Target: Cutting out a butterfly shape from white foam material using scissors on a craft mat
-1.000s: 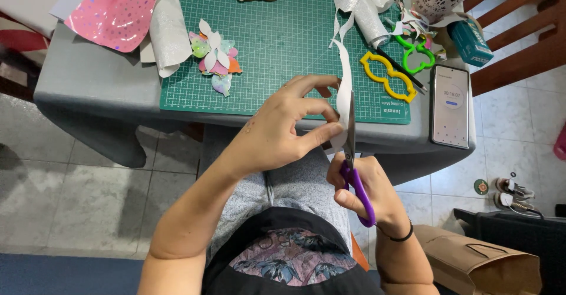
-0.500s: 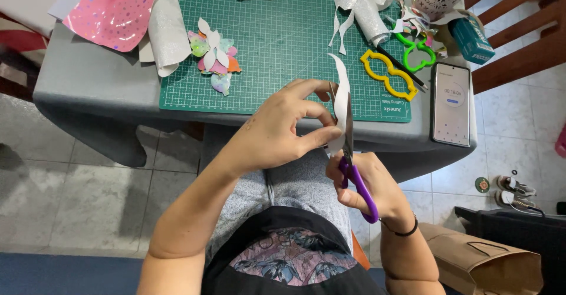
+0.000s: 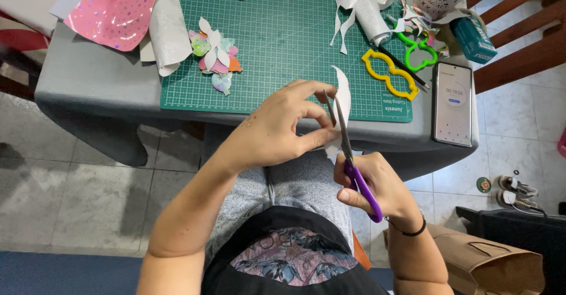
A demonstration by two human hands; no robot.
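Head view: the grey desk (image 3: 88, 89) fills the upper frame, one green gridded cutting mat (image 3: 277, 41) on it. At centre my left hand (image 3: 277, 133) pinches one curved white paper strip (image 3: 342, 97), its long axis running up-frame. Just right of it, my right hand (image 3: 371, 183) grips one pair of purple-handled scissors (image 3: 354, 165), blades pointing up-frame along the strip's edge, nearly pressed together.
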